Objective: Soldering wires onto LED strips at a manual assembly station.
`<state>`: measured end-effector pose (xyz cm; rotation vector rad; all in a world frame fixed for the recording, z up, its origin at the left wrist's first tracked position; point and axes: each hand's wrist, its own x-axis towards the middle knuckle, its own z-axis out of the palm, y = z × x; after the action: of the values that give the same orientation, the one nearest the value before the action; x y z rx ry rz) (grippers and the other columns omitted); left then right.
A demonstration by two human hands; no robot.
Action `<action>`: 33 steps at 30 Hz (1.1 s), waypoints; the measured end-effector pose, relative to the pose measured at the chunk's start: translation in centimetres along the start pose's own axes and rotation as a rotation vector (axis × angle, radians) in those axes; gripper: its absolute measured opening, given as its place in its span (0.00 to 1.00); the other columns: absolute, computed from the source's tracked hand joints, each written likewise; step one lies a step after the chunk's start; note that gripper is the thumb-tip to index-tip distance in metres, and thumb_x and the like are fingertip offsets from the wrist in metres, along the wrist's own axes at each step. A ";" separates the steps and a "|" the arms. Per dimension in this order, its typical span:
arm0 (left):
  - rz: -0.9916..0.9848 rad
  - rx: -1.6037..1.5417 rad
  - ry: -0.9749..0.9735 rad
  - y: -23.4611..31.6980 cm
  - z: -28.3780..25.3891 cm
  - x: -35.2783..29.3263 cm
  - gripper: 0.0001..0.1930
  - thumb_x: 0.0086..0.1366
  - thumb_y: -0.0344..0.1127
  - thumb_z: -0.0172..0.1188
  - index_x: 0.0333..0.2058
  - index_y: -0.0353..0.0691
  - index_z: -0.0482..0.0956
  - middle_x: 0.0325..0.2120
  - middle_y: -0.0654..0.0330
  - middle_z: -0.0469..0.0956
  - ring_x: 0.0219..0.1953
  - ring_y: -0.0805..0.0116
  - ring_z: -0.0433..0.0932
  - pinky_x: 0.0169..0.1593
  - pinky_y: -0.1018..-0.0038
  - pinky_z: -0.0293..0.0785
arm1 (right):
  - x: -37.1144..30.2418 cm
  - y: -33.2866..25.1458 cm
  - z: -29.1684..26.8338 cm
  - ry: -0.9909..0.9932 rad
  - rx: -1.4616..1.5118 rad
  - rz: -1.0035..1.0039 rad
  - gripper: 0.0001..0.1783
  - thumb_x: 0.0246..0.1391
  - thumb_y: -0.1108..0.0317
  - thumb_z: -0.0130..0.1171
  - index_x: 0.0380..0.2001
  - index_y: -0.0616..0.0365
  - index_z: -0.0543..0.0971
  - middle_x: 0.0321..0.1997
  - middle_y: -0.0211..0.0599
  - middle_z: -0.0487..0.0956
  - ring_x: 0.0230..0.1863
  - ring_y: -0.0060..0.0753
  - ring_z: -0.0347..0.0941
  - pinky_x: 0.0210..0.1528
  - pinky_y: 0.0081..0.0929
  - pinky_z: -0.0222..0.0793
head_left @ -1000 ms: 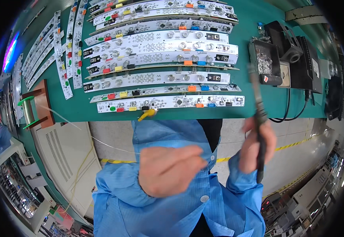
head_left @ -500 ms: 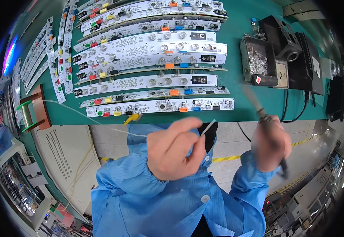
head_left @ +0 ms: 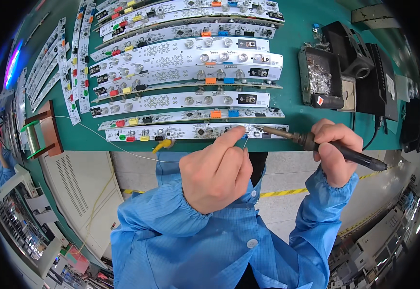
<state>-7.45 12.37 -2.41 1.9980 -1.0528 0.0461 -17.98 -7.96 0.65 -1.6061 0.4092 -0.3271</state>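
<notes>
My right hand [head_left: 337,149] grips a soldering iron [head_left: 364,158] by its black handle, the metal tip pointing left onto the nearest circuit board [head_left: 176,132]. This long white strip lies along the table's front edge. Between the fingertips of my left hand [head_left: 214,180] is thin solder wire [head_left: 246,143], its end close to the board near the iron tip. My left index finger reaches over the board and hides part of its connectors. Behind my hand, the wire trails left to a solder spool [head_left: 32,139] on a brown wooden holder [head_left: 51,130].
Rows of similar circuit boards [head_left: 171,101] cover the green table [head_left: 296,139] beyond my hands. To the right stand a dark tray of metallic scraps [head_left: 318,72], an iron holder [head_left: 352,53] and a black box [head_left: 376,82] with a cable. A yellow clip [head_left: 162,145] sits at the front edge.
My right hand has swung the soldering iron down and left, so its tip now meets the nearest board. My left hand has brought the solder wire forward to the same spot.
</notes>
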 end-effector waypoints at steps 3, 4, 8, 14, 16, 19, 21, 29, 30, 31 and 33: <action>-0.010 0.006 -0.002 0.0 0.0 0.0 0.07 0.42 0.22 0.62 0.19 0.37 0.72 0.34 0.55 0.80 0.17 0.67 0.75 0.19 0.76 0.69 | 0.3 0.1 -0.1 0.015 -0.032 0.028 0.09 0.41 0.70 0.61 0.26 0.66 0.77 0.19 0.34 0.73 0.20 0.21 0.64 0.21 0.20 0.57; -0.011 0.011 -0.003 0.0 0.0 0.1 0.06 0.41 0.23 0.62 0.19 0.37 0.73 0.34 0.55 0.79 0.17 0.67 0.74 0.20 0.76 0.71 | 0.3 0.2 -0.1 -0.011 -0.044 0.035 0.09 0.41 0.70 0.59 0.26 0.66 0.76 0.21 0.37 0.71 0.18 0.22 0.63 0.19 0.18 0.57; -0.021 0.002 0.014 0.0 0.0 0.2 0.06 0.41 0.23 0.62 0.19 0.37 0.72 0.33 0.55 0.79 0.16 0.68 0.74 0.19 0.75 0.70 | 0.4 0.4 -0.5 -0.041 -0.049 0.080 0.10 0.41 0.70 0.57 0.27 0.67 0.75 0.24 0.41 0.71 0.17 0.24 0.64 0.18 0.17 0.60; -0.067 -0.054 -0.019 0.2 -0.3 0.8 0.08 0.43 0.19 0.60 0.18 0.36 0.69 0.31 0.55 0.79 0.16 0.65 0.74 0.18 0.75 0.67 | 0.8 -0.1 -0.8 0.047 -0.018 0.212 0.13 0.40 0.68 0.58 0.29 0.68 0.76 0.28 0.44 0.74 0.17 0.25 0.66 0.18 0.19 0.62; -0.076 -0.051 -0.021 0.2 -0.3 0.9 0.08 0.42 0.19 0.60 0.18 0.36 0.69 0.30 0.56 0.79 0.17 0.65 0.74 0.18 0.75 0.67 | 0.9 -0.1 -0.9 0.045 -0.019 0.221 0.13 0.40 0.68 0.58 0.29 0.68 0.76 0.29 0.44 0.74 0.17 0.25 0.66 0.18 0.19 0.62; -0.060 -0.033 -0.045 0.1 -0.4 1.0 0.06 0.43 0.22 0.60 0.19 0.36 0.71 0.31 0.57 0.77 0.16 0.67 0.73 0.18 0.75 0.69 | 1.1 0.0 -1.0 0.027 -0.013 0.220 0.13 0.40 0.68 0.58 0.29 0.68 0.76 0.29 0.44 0.75 0.16 0.25 0.66 0.18 0.19 0.63; -0.059 -0.049 -0.048 0.0 -0.3 1.2 0.06 0.43 0.22 0.60 0.19 0.35 0.71 0.31 0.58 0.77 0.16 0.67 0.73 0.18 0.75 0.68 | 1.2 0.1 -1.0 0.013 -0.006 0.210 0.13 0.40 0.68 0.58 0.29 0.68 0.76 0.29 0.44 0.75 0.16 0.24 0.66 0.18 0.19 0.63; -0.084 -0.098 -0.094 0.0 -0.6 1.7 0.06 0.46 0.23 0.61 0.21 0.35 0.72 0.31 0.61 0.74 0.18 0.66 0.73 0.18 0.74 0.68 | 1.7 -0.4 -1.0 -0.027 0.066 0.225 0.10 0.40 0.73 0.56 0.28 0.67 0.79 0.22 0.36 0.77 0.19 0.22 0.70 0.23 0.18 0.66; -0.122 -0.114 -0.113 0.2 -0.7 1.7 0.07 0.44 0.21 0.61 0.21 0.35 0.71 0.31 0.58 0.75 0.20 0.65 0.75 0.21 0.74 0.69 | 1.7 -0.3 -1.0 -0.026 0.066 0.226 0.10 0.40 0.73 0.56 0.28 0.67 0.79 0.22 0.36 0.77 0.19 0.22 0.70 0.23 0.18 0.66; -0.159 -0.130 -0.132 0.3 -0.7 1.7 0.08 0.43 0.18 0.61 0.20 0.35 0.70 0.31 0.56 0.76 0.23 0.63 0.76 0.23 0.74 0.70 | 1.7 -0.3 -1.1 -0.040 0.068 0.221 0.10 0.40 0.73 0.56 0.28 0.67 0.79 0.22 0.36 0.77 0.19 0.21 0.70 0.23 0.18 0.66; -0.159 -0.131 -0.132 0.3 -0.6 1.7 0.08 0.43 0.18 0.61 0.20 0.35 0.70 0.31 0.56 0.75 0.24 0.63 0.76 0.23 0.74 0.70 | 1.7 -0.2 -1.1 -0.054 0.071 0.217 0.10 0.39 0.74 0.56 0.28 0.67 0.79 0.22 0.36 0.77 0.19 0.21 0.70 0.22 0.18 0.65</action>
<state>-6.36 11.59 -1.20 1.9789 -0.9505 -0.2371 -16.89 -9.70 0.86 -1.4819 0.5202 -0.1319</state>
